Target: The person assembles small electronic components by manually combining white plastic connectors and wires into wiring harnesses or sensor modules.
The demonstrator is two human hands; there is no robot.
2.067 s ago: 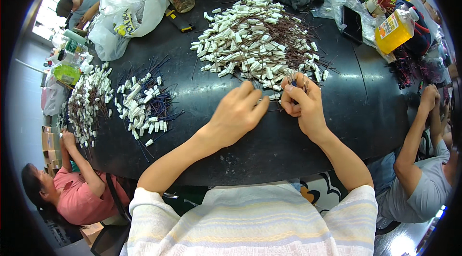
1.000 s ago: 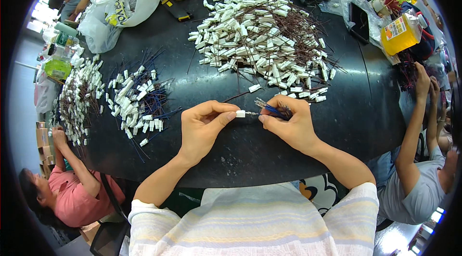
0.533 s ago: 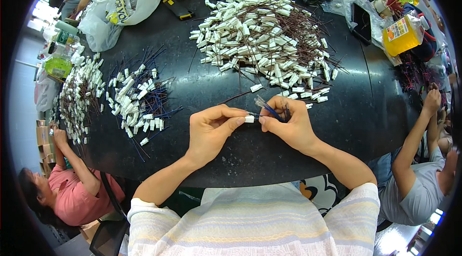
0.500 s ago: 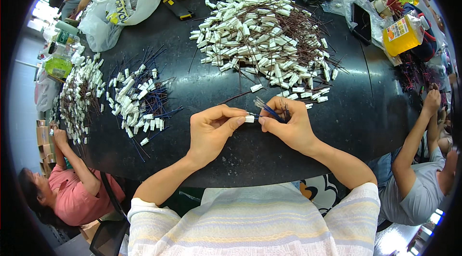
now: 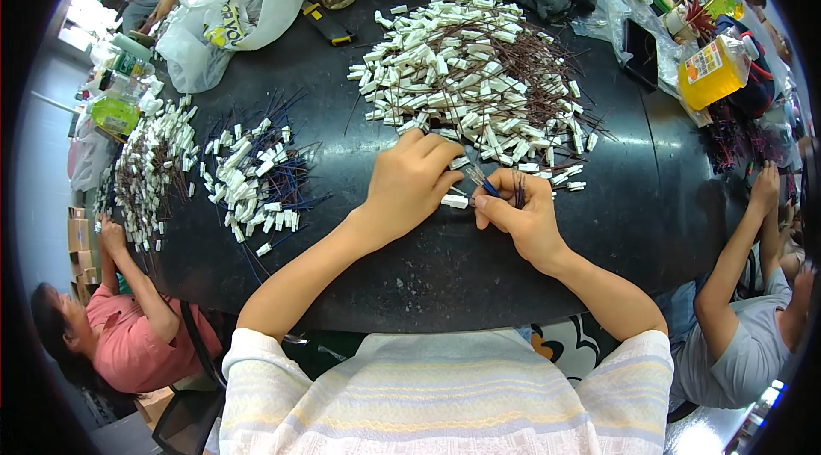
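Note:
My right hand is closed on a bundle of thin blue wires with pale bare ends. A white connector housing on a wire sticks out to the left of its pinched thumb and finger. My left hand reaches palm down to the near edge of a large pile of white connectors on brown wires. Its thumb and index finger are apart, on either side of a single white connector lying on the black table. The other left fingertips are partly hidden near the pile.
Left of my hands lies a smaller heap of white connectors with blue wires; beyond it is another connector heap. A cutter knife, plastic bag, phone and yellow bottle lie farther out. People sit at both sides.
My left hand has let go of the white connector at the right hand and moved forward to the pile's near edge. The right hand keeps the blue wires and that connector.

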